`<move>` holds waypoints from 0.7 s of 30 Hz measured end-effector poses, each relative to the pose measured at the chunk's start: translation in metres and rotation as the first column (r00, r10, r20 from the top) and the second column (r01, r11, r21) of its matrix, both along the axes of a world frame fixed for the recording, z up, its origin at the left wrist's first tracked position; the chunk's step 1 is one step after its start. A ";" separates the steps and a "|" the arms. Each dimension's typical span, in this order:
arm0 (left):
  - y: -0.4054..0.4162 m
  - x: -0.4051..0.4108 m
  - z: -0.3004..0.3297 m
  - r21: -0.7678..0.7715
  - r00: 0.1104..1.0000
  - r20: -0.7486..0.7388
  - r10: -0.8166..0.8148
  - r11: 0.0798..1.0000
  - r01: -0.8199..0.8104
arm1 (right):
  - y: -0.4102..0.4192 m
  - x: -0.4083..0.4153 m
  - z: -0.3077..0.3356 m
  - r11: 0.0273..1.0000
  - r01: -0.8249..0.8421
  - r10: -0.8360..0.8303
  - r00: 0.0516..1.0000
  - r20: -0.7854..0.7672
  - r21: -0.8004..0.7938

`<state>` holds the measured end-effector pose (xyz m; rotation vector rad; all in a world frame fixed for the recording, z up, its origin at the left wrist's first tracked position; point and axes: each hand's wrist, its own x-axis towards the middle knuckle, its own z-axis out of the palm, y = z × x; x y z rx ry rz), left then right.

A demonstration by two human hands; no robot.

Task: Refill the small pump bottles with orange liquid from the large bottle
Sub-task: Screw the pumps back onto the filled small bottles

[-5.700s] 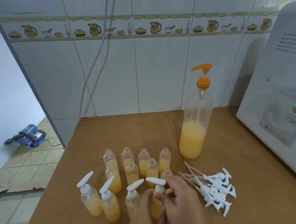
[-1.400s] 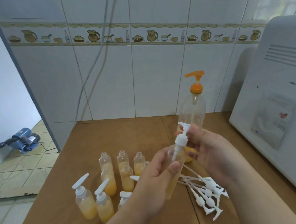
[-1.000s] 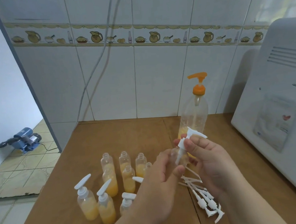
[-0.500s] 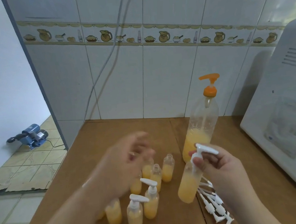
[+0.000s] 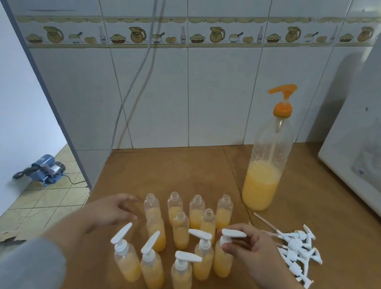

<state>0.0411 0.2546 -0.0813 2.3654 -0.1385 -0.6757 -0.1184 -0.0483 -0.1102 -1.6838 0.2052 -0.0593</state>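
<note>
**Head view: right hand sets capped bottle down, left reaches for an open one**

Head view only. Right hand (image 5: 248,246) pinches the white pump head of a capped small bottle (image 5: 221,261) that stands upright at the 3 o'clock end of the front cluster of capped bottles (image 5: 155,271). Whether its base touches the brown table (image 5: 163,165) cannot be told. Left hand (image 5: 114,210) hovers with fingers spread and loosely bent, holding nothing, just beside the uncapped bottle (image 5: 152,208) at the 9 o'clock end of the open group (image 5: 191,214). That bottle lies at 3 o'clock from the left fingertips, long axis vertical; the left hand is the nearer one, so it looks set to grip next. Loose pump caps (image 5: 297,248) lie in a pile at 3 o'clock from the right hand, near it. Large bottle (image 5: 267,174) stands upright at 1 o'clock, well apart from both hands, roughly a third full. Capped bottles partly block the second open row; exact bottle count is unclear. Left fingertips blurred.
</note>
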 end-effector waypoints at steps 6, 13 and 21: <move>-0.017 0.003 -0.023 -0.127 0.989 -0.033 -0.143 0.982 0.138 | -0.024 -0.001 0.000 0.983 -0.181 0.178 0.981 -0.076 -0.041; -0.027 0.010 -0.026 -0.162 0.982 0.011 -0.191 0.968 0.190 | -0.074 -0.015 -0.004 0.788 0.118 -0.327 0.911 -0.249 -0.604; -0.027 0.004 -0.039 -0.309 0.976 0.119 0.184 0.941 -0.139 | -0.061 -0.010 -0.031 0.392 -0.441 -0.347 0.742 -0.574 -0.807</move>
